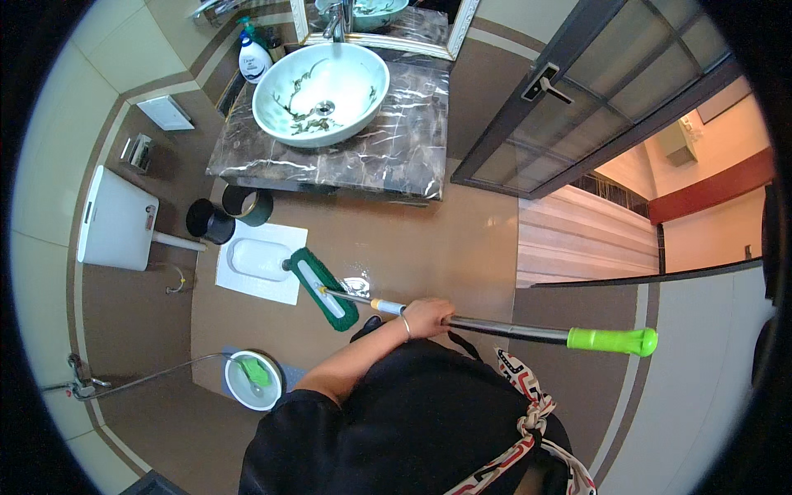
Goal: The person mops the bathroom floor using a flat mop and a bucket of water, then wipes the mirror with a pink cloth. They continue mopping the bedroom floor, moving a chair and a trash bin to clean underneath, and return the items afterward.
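My left hand (430,317), with a bangle at its wrist, is closed around the metal pole of a flat mop (510,328). The pole's bright green grip points to the right. At the other end, the green mop head (323,289) rests on the brown tiled floor, its upper corner at the edge of the white squat toilet (258,255). A shiny wet-looking patch (355,286) lies beside the mop head. My right hand is out of view. A knotted patterned cloth strap (535,411) hangs over my black clothing.
A marble counter (408,154) bears a bowl sink (352,127) and pump bottles (254,60). Two dark bins (210,221) stand by the toilet. Lower left, a white basin (247,396) holds a green cloth (254,372), near a shower hose (158,374). A glass-paned door (538,133) stands ajar.
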The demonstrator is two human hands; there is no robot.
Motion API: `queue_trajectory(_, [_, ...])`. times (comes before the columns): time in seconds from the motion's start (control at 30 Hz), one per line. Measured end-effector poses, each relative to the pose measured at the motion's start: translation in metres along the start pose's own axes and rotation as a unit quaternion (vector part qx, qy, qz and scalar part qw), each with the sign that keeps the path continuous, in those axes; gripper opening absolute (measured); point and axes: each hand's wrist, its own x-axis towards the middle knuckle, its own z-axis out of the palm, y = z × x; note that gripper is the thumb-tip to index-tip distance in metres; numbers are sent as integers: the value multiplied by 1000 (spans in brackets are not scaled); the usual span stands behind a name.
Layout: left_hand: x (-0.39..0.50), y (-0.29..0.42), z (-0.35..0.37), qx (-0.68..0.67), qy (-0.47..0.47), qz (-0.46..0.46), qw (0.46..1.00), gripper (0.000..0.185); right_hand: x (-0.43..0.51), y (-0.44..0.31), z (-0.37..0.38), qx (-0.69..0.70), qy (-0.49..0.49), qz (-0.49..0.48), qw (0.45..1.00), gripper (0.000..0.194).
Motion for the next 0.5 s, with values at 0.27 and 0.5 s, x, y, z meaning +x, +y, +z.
queue_trajectory(0.27, [-40, -1, 3, -78, 24, -6, 997, 23, -29, -15, 38, -14, -15, 5, 1000, 63])
queue_trajectory(0.5, [-75, 7, 6, -81, -12, 45, 996, 25, -46, -29, 68, -18, -10, -7, 1000, 64])
